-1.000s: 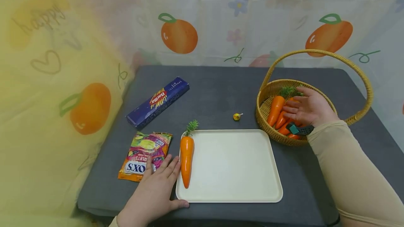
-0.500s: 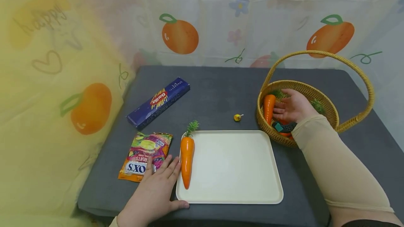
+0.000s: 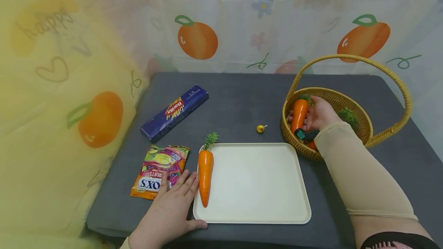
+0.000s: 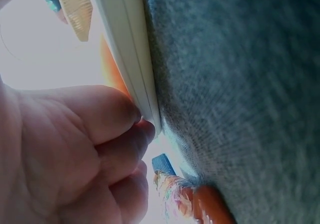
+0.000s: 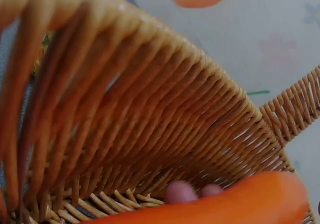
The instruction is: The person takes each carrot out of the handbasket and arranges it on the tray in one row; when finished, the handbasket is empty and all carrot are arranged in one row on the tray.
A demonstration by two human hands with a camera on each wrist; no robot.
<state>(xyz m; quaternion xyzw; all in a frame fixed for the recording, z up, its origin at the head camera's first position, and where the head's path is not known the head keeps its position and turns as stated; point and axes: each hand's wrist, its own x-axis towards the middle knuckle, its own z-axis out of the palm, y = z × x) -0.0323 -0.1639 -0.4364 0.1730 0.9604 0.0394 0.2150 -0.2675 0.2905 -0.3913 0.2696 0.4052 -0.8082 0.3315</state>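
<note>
the right hand (image 3: 323,114) has its fingers curled around one carrot (image 3: 299,115), inside the wicker basket (image 3: 340,100). the left hand (image 3: 169,206), well apart from it, touches with straight fingers the left edge of the white tray (image 3: 259,183). on this tray lies a second carrot (image 3: 205,176); beyond is a small lollipop (image 3: 260,128).

"Barilla" bx (image 3: 174,112), "FRUITS" pkt (image 3: 156,165), "happy" bkdrp (image 3: 52,99)

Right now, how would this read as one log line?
left hand: touching tray | right hand: gripping carrot inside basket | second carrot: on tray's left side
</note>
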